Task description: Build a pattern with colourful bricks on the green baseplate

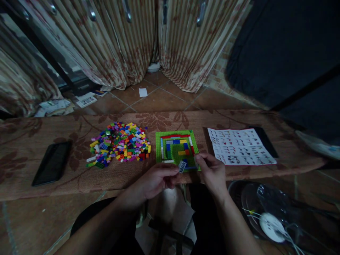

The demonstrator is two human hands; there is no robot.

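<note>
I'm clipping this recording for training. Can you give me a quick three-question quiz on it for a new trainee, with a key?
1. Multiple choice: what does the left hand hold at its fingertips? a) a red brick; b) a gray brick; c) a white cable.
2. True or false: the brick pile lies between the flat black device at far left and the green baseplate.
3. Fill in the blank: in the head view, the printed sheet lies to the ____ of the green baseplate.

Key: 1. b; 2. true; 3. right.
</note>
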